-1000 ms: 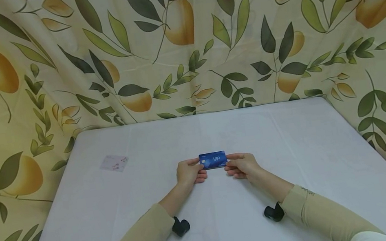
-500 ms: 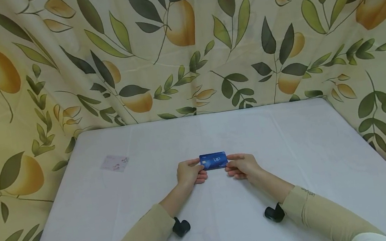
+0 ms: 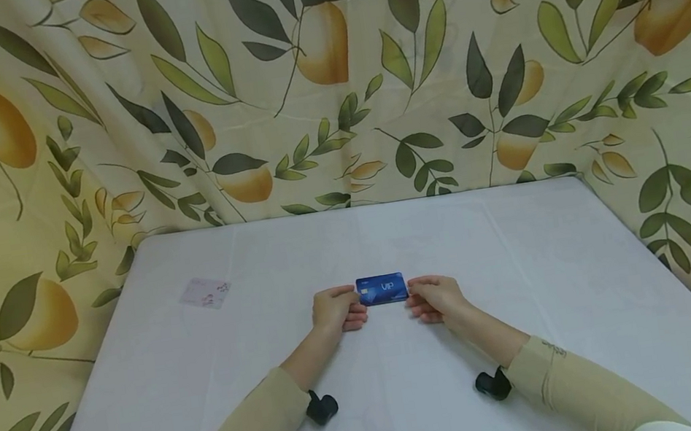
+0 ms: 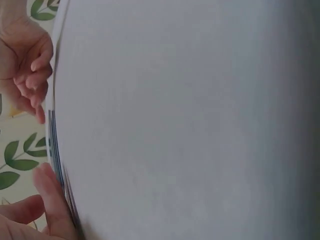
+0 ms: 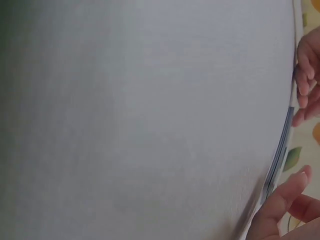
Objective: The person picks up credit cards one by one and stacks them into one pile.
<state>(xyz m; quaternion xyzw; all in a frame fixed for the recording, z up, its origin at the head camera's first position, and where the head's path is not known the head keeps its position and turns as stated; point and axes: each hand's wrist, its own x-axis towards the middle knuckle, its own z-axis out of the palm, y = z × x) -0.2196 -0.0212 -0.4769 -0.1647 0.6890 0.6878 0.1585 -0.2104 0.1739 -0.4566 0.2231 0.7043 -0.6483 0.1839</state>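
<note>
A blue card marked VIP [image 3: 382, 289] lies face up near the middle of the white table. Edge-on in the left wrist view, it shows as the top of a thin stack of cards [image 4: 54, 137]; the right wrist view shows the same layered stack [image 5: 280, 150]. My left hand [image 3: 334, 310] is at the card's left end, its thumb and forefinger tips right by the edge with the fingers loosely bent. At the right end my right hand [image 3: 438, 297] is in a mirrored pose, fingertips just beside the edge. Neither hand grips the cards.
A pale, see-through card with a pinkish print [image 3: 205, 292] lies at the left on the white table [image 3: 524, 257]. Behind the table's far edge hangs a curtain with fruit and leaves [image 3: 412, 125]. Small black cameras [image 3: 322, 408] sit at both wrists.
Both hands held the ends of the blue card earlier. Now the fingers have loosened and moved slightly outward, left hand to the left and right hand to the right; the card stays between them.
</note>
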